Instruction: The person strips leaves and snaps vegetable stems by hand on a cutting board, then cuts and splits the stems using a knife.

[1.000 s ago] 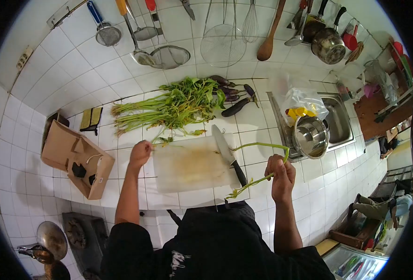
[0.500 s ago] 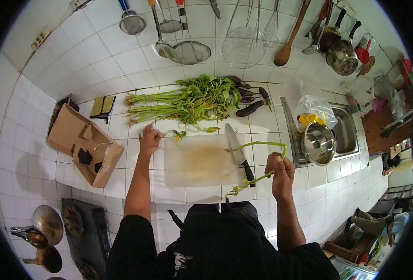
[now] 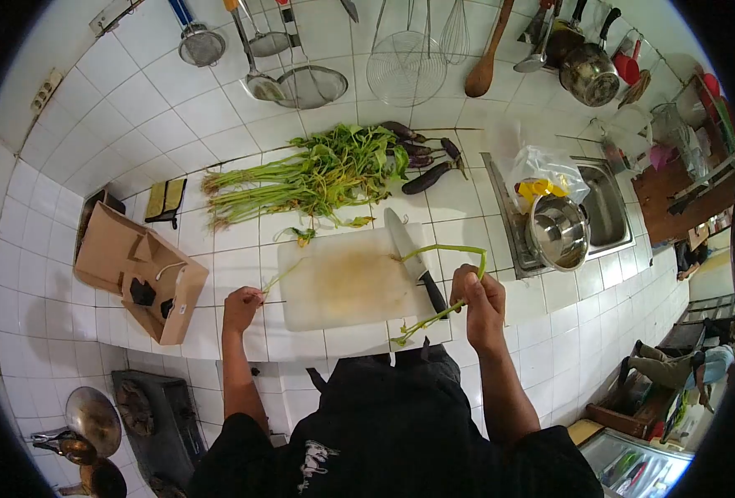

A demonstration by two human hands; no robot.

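Observation:
My right hand (image 3: 480, 309) is closed around a long, bent green stem (image 3: 444, 248) with small leaves at its lower end. The stem reaches over the knife (image 3: 413, 256), which lies along the right side of the white cutting board (image 3: 318, 303). My left hand (image 3: 241, 309) pinches a thin green sprig (image 3: 282, 275) just left of the board. Behind the board is a bunch of leafy greens (image 3: 326, 174) with rooted ends toward the left. A small loose leaf piece (image 3: 302, 236) lies between bunch and board.
Several dark eggplants (image 3: 426, 178) lie beside the greens. To the right, a steel bowl (image 3: 558, 233) and plastic bag (image 3: 548, 172) stand by the sink (image 3: 604, 203). An open cardboard box (image 3: 186, 300) is at left; utensils hang on the back wall.
My left hand has moved back toward the counter's front edge and now has a thin sprig in its fingers. The right hand still grips the bent stem. The camera view has shifted slightly.

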